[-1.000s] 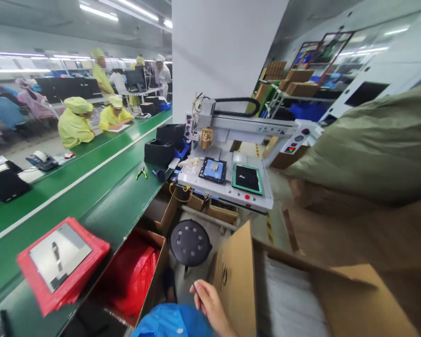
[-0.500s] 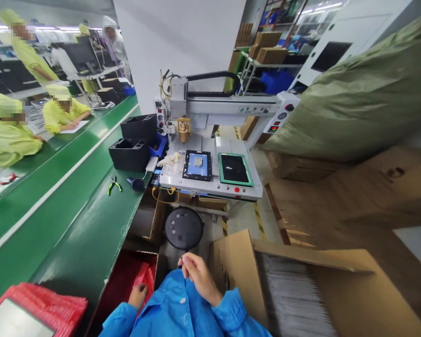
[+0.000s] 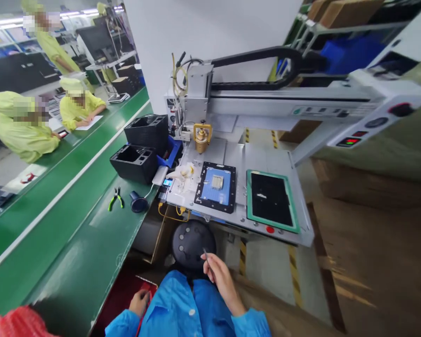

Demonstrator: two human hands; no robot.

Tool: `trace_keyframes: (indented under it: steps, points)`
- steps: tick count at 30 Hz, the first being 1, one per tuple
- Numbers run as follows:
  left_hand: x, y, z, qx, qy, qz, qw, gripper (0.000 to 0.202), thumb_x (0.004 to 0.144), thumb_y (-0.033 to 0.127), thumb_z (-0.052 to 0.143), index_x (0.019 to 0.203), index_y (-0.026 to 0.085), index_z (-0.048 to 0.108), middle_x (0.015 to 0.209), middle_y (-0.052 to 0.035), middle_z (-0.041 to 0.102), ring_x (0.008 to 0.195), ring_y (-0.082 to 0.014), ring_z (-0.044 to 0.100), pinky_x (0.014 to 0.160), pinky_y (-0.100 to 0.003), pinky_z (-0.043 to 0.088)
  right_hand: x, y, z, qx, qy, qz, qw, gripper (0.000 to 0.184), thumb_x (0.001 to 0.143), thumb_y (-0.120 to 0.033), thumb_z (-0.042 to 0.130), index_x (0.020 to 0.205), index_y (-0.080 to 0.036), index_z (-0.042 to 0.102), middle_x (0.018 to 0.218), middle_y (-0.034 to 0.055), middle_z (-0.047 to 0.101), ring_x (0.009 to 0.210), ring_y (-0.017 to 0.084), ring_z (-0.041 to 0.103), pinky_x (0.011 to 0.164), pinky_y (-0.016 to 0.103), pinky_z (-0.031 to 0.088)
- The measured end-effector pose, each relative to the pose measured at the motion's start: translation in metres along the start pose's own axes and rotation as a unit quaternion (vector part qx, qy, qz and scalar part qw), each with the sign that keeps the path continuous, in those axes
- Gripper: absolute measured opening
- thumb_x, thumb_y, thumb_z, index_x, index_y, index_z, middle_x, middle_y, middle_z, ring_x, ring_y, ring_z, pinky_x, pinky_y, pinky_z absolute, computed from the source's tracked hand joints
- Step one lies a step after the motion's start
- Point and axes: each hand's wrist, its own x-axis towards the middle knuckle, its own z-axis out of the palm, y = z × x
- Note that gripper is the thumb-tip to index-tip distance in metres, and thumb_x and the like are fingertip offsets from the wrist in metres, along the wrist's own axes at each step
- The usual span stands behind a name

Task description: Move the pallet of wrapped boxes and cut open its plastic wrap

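Tool (image 3: 206, 256), thin, dark, pen-like — pinched by thumb and fingers of right hand (image 3: 220, 276), in front of white metal gantry machine (image 3: 259, 107), away from its bed (image 3: 270, 161). Left hand (image 3: 139, 300) at machine's front left, fingers curled by red plastic sheeting (image 3: 151, 286); can't tell if gripping. Done, by look: black-framed blue rectangular panel (image 3: 208, 193) set mid-bed on machine, green-rimmed black rectangular panel (image 3: 272, 206) on machine's right. Remaining: can't tell — tool touches neither panel, brass-coloured nozzle head (image 3: 201, 139) hangs clear of both.
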Motion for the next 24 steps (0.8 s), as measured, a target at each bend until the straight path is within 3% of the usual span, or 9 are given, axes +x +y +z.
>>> trace_keyframes:
  steps: [4,7,9,11,13,15,18,21,24]
  points:
    - [0.005,0.024,-0.037,-0.055,0.097,0.037,0.993,0.024,0.074,0.039,0.054,0.076,0.020,0.070,0.080,-0.0045,0.071,0.086,-0.0246,0.068,0.080,-0.029,0.053,0.031,-0.018,-0.005,0.050,-0.010,0.058,0.997,0.083,0.061,-0.079,0.066,0.114,-0.015,0.058,0.071,-0.0005,0.053,0.047,0.007,0.036,0.040,0.022,0.025]
    - [0.021,0.060,-0.098,-0.090,0.245,0.030,0.965,0.030,0.071,0.043,0.054,0.077,0.019,0.070,0.078,-0.0061,0.071,0.086,-0.0265,0.067,0.081,-0.031,0.053,0.053,-0.031,0.000,0.048,-0.027,0.074,0.996,0.091,0.066,-0.077,0.063,0.131,-0.016,0.047,0.066,-0.0031,0.052,0.040,0.005,0.029,0.037,0.020,0.018]
    - [0.044,0.088,-0.147,-0.100,0.333,-0.004,0.938,0.030,0.075,0.042,0.051,0.076,0.018,0.068,0.076,-0.0066,0.070,0.085,-0.0253,0.066,0.080,-0.031,0.053,0.072,-0.039,0.005,0.043,-0.023,0.078,0.996,0.090,0.066,-0.076,0.065,0.130,-0.015,0.049,0.063,-0.0041,0.050,0.039,0.003,0.027,0.038,0.019,0.016]
    - [0.076,0.114,-0.191,-0.102,0.397,-0.056,0.911,0.030,0.078,0.038,0.049,0.085,0.016,0.068,0.088,-0.0088,0.070,0.093,-0.0252,0.064,0.085,-0.032,0.051,0.096,-0.048,0.011,0.042,-0.017,0.092,0.995,0.087,0.061,-0.075,0.070,0.121,-0.015,0.054,0.065,-0.0027,0.053,0.040,0.004,0.031,0.037,0.019,0.019]
    - [0.113,0.131,-0.220,-0.103,0.433,-0.110,0.889,0.037,0.079,0.034,0.048,0.102,0.010,0.066,0.108,-0.0159,0.066,0.108,-0.0303,0.059,0.095,-0.040,0.047,0.127,-0.058,0.018,0.041,-0.019,0.109,0.993,0.082,0.058,-0.072,0.074,0.114,-0.015,0.057,0.069,-0.0001,0.057,0.042,0.006,0.041,0.038,0.020,0.026]
    - [0.146,0.139,-0.229,-0.093,0.472,-0.152,0.863,0.048,0.080,0.034,0.048,0.116,0.006,0.060,0.125,-0.0234,0.056,0.121,-0.0373,0.049,0.102,-0.051,0.039,0.164,-0.071,0.027,0.036,-0.008,0.114,0.993,0.078,0.058,-0.071,0.074,0.109,-0.015,0.057,0.071,0.0018,0.061,0.046,0.010,0.049,0.039,0.021,0.032]
    - [0.178,0.137,-0.216,-0.037,0.553,-0.153,0.818,0.056,0.083,0.040,0.042,0.124,0.006,0.056,0.133,-0.0259,0.048,0.129,-0.0405,0.039,0.103,-0.057,0.032,0.235,-0.093,0.048,0.016,0.038,0.092,0.995,0.075,0.055,-0.071,0.075,0.100,-0.015,0.057,0.069,0.0018,0.062,0.046,0.010,0.051,0.039,0.020,0.033]
    - [0.189,0.128,-0.202,0.000,0.579,-0.135,0.804,0.063,0.084,0.049,0.037,0.125,0.005,0.057,0.133,-0.0274,0.047,0.129,-0.0426,0.040,0.100,-0.058,0.033,0.319,-0.118,0.073,-0.015,0.083,0.051,0.995,0.069,0.052,-0.071,0.074,0.088,-0.015,0.057,0.066,-0.0013,0.058,0.040,0.008,0.045,0.035,0.020,0.030]
    - [0.189,0.124,-0.197,0.013,0.574,-0.134,0.808,0.071,0.080,0.053,0.040,0.129,0.004,0.055,0.135,-0.0285,0.045,0.128,-0.0460,0.041,0.097,-0.061,0.034,0.399,-0.141,0.096,-0.037,0.138,0.014,0.990,0.055,0.057,-0.064,0.070,0.080,-0.017,0.054,0.066,-0.0028,0.054,0.041,0.008,0.046,0.036,0.022,0.036]
